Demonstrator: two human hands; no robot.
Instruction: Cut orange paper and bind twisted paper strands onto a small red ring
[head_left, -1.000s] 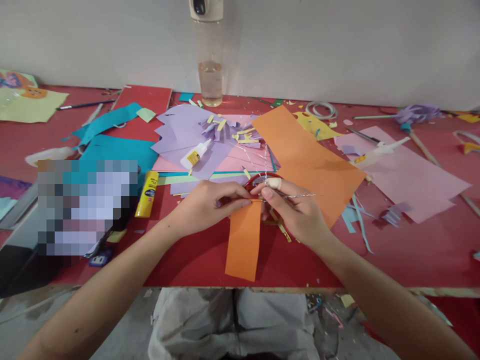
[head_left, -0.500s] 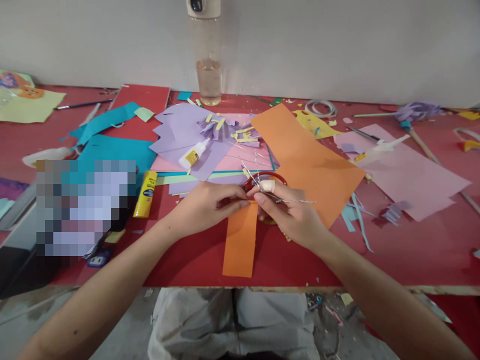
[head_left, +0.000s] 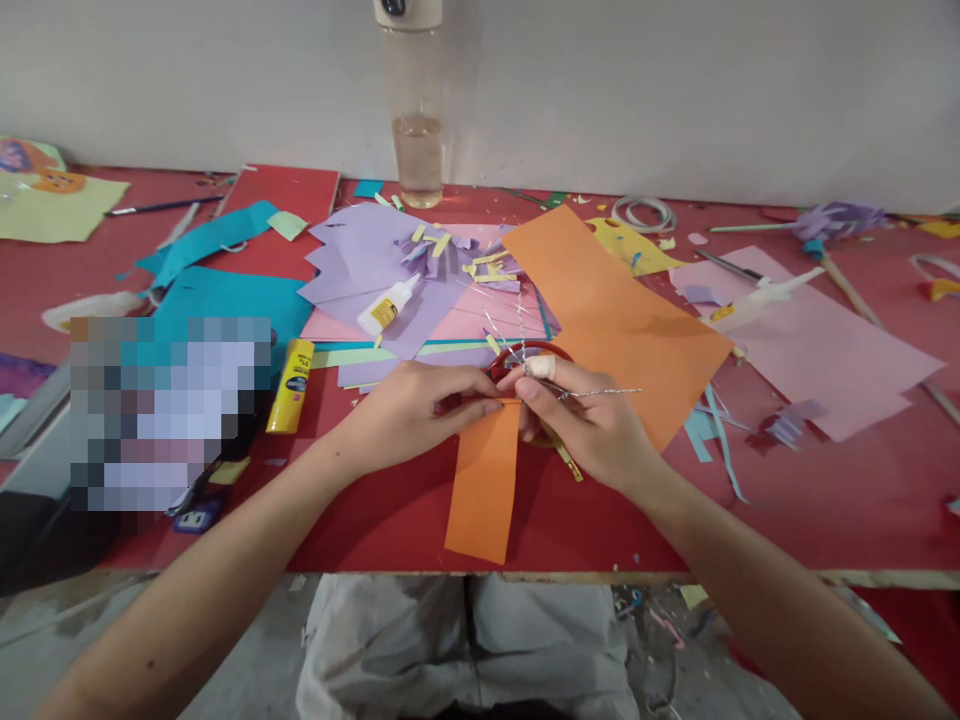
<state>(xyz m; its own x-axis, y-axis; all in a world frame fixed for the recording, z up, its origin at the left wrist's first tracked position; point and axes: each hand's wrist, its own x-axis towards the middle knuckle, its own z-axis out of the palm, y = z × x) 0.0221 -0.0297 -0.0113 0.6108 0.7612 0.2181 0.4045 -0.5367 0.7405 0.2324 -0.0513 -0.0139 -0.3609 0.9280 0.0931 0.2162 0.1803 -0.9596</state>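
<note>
Between my hands an orange paper strip (head_left: pixel 482 490) hangs down toward the table's front edge, its top end folded over or rolled a little. My left hand (head_left: pixel 420 405) pinches that top end with thumb and fingers. Close beside it, my right hand (head_left: pixel 585 415) grips the same end, with a bandage on one finger. Thin twisted silvery wires (head_left: pixel 523 330) stick up from the right fingers, and one points out to the right. Behind the fingers lies a red ring-like handle (head_left: pixel 551 350), mostly hidden.
A yellow glue stick (head_left: pixel 291 387) stands left of my hands. A small glue bottle (head_left: pixel 388 305) lies on purple paper. A large orange sheet (head_left: pixel 615 320) is at the right, and a water bottle (head_left: pixel 418 150) stands at the back. Paper scraps litter the red table (head_left: pixel 600 530).
My right hand has shifted slightly right with the wires. The orange strip's lower end has swung a little and tilted. My left hand keeps its pinch.
</note>
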